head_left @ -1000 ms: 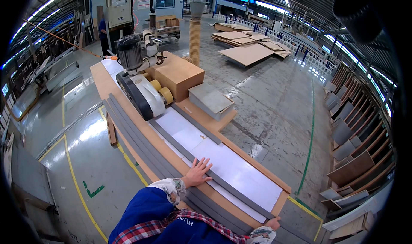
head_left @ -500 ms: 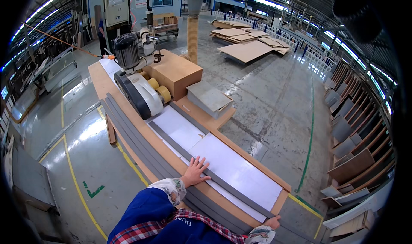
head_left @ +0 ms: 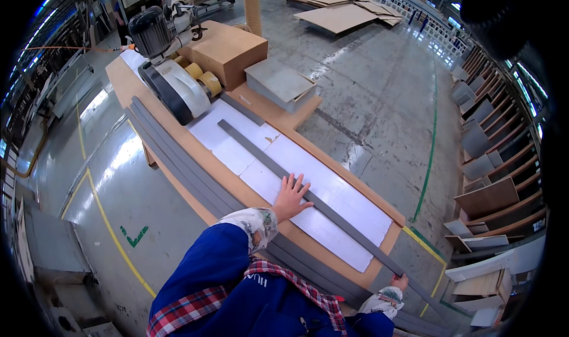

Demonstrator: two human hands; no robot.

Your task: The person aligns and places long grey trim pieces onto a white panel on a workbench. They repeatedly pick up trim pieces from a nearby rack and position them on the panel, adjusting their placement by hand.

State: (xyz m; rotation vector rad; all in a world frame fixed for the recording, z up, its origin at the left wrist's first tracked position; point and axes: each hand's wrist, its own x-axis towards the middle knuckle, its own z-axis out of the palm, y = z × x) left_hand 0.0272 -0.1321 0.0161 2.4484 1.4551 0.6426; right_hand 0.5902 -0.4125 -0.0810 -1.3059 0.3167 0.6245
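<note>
A long, narrow grey strip lies slantwise across the white bed of a wooden workbench. My left hand rests on it with fingers spread, around the middle of the bed. Near the bench's right end, my right hand has its fingers closed around the strip; a grey length runs on past it. The strip's far tip is a little short of a feed machine with yellow rollers and a dark motor. Another grey strip lies along the bed's far edge, by the rollers.
Several grey strips lie stacked along the bench's near side. A brown box and a grey lidded box stand behind the bed. Loose boards lie on the floor beyond; panels stand in a rack at right.
The grey strip has shifted from the bed's near side toward its middle, and its tip lies farther from the machine's near edge. Both hands moved with it. My view has tilted downward.
</note>
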